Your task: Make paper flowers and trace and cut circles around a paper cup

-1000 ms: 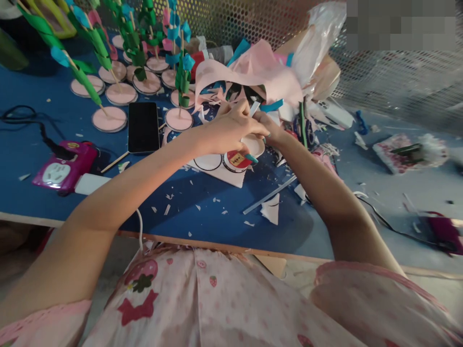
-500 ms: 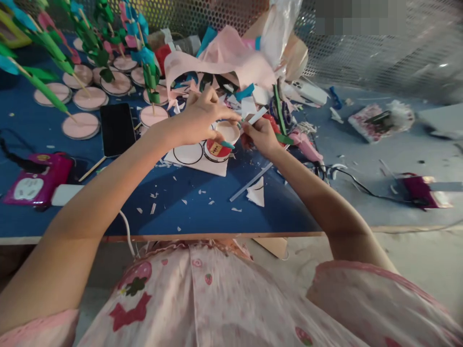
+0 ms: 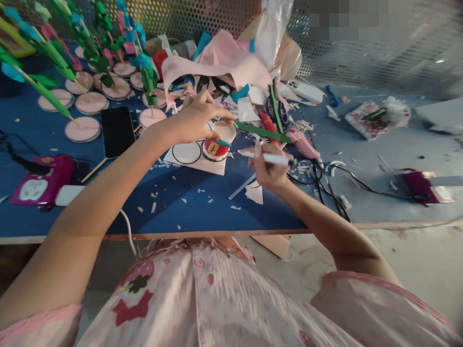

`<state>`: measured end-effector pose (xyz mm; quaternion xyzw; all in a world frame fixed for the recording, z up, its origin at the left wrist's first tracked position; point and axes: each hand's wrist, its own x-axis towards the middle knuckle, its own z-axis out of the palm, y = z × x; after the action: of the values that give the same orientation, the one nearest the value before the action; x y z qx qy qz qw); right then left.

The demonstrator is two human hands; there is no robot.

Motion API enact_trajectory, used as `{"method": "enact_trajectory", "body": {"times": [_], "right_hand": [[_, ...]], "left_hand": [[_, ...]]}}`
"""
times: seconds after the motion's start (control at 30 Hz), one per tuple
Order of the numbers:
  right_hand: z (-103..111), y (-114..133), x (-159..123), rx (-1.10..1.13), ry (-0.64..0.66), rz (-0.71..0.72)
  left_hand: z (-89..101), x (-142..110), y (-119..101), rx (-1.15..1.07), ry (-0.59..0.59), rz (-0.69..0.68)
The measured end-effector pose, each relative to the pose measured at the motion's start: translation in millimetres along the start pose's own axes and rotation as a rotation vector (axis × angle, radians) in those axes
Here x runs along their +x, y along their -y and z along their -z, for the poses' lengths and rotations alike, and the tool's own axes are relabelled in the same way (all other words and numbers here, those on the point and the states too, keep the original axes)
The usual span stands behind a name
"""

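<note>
"Between the thumb and fingers of the right hand (image 3: 270,174), what's that?"

"Firmly held, a white marker (image 3: 278,159), pointing left, its tip just beside the tub."

"And the left hand (image 3: 197,116)?"

"Closed around the red-labelled tub (image 3: 217,146), thumb against the label, index finger at the upper edge."

"Where does the tub stand?"

"On the white card (image 3: 214,166), just right of a black drawn circle (image 3: 186,153)."

"Beyond that?"

"Closest, a green strip (image 3: 263,132) behind the marker, then a white offcut (image 3: 254,194) nearer the person on the blue tabletop (image 3: 202,212). Behind the hands lies a crumpled pink sheet (image 3: 219,58). Farther left, there's a black smartphone (image 3: 117,132), with green-wrapped sticks (image 3: 51,99) rising from pink discs (image 3: 82,130), and a purple power strip (image 3: 45,179) nearer the table's front edge."
</note>
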<state>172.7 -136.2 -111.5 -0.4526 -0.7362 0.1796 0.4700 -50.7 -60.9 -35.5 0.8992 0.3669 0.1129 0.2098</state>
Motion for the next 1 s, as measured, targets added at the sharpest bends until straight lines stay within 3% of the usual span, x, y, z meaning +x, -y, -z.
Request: {"method": "enact_trajectory", "body": {"times": [0.07,0.13,0.23,0.37,0.5,0.63,1.0], "right_hand": [[-3.3,12.8,-8.0,-0.183,0.047,0.428],[-12.8,26.9,-11.6,-0.388,0.151,0.744],[-36.0,44.9,-9.4,-0.628,0.151,0.974],[-68.8,54.4,2.1,-0.849,0.13,0.931],[-88.2,53.9,14.2,-0.928,0.277,0.685],[-95.9,50.4,18.8,-0.906,0.375,0.517],[-100.4,40.9,18.7,-0.957,0.381,0.466]], "left_hand": [[-0.6,0.8,0.8,-0.001,0.0,-0.016],[-1.2,1.4,1.6,-0.007,-0.005,-0.039],[-1.8,1.4,2.3,-0.015,-0.007,-0.035],[-3.8,1.4,4.8,-0.005,-0.02,-0.042],[-5.7,2.1,7.1,-0.015,-0.042,-0.048],[-5.6,2.5,6.6,-0.022,-0.036,-0.011],[-7.7,3.5,11.2,-0.061,-0.023,-0.057]]}}
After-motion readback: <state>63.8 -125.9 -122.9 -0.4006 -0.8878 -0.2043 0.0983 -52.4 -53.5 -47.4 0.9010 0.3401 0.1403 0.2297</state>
